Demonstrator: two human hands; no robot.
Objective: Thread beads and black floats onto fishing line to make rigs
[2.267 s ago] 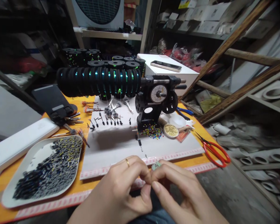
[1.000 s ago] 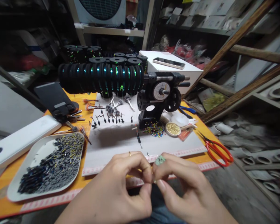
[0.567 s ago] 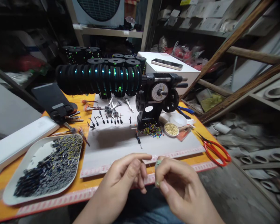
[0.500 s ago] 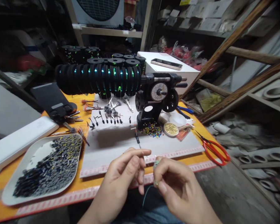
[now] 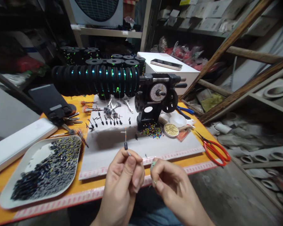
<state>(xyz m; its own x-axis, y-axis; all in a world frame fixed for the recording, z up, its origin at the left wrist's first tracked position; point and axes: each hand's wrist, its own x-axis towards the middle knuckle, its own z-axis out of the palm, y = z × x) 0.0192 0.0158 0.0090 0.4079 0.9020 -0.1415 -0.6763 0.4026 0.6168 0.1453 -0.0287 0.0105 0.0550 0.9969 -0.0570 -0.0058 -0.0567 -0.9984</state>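
My left hand [image 5: 124,175] is closed, its thumb and index finger pinched at the lower end of a thin stem with a black sleeve [image 5: 125,145] and an orange tip. The stem stands upright above the fingertips, over the white board [image 5: 103,161]. To its right my right hand [image 5: 169,180] is closed too, with a small pale-green piece [image 5: 152,165] between curled fingers; its exact kind is mostly hidden. Several similar black-sleeved stems [image 5: 110,121] lie in a row on the board. Behind them stands a black winder with a dial [image 5: 157,93], carrying ridged black foam spools [image 5: 94,80] wound with line.
A white tray [image 5: 2,197] of small grey and black pieces is at left. Coloured beads [image 5: 152,130], a dish of golden beads [image 5: 171,129] and red-handled scissors [image 5: 217,152] lie right. A phone [image 5: 166,64] rests on a white box [image 5: 188,73]. Wooden rails [image 5: 235,59] rise at right.
My left hand has drawn slightly left and curled its fingers. The black-sleeved stem has moved left with it, now upright at its fingertips. The teal line hanging below my right hand no longer shows.
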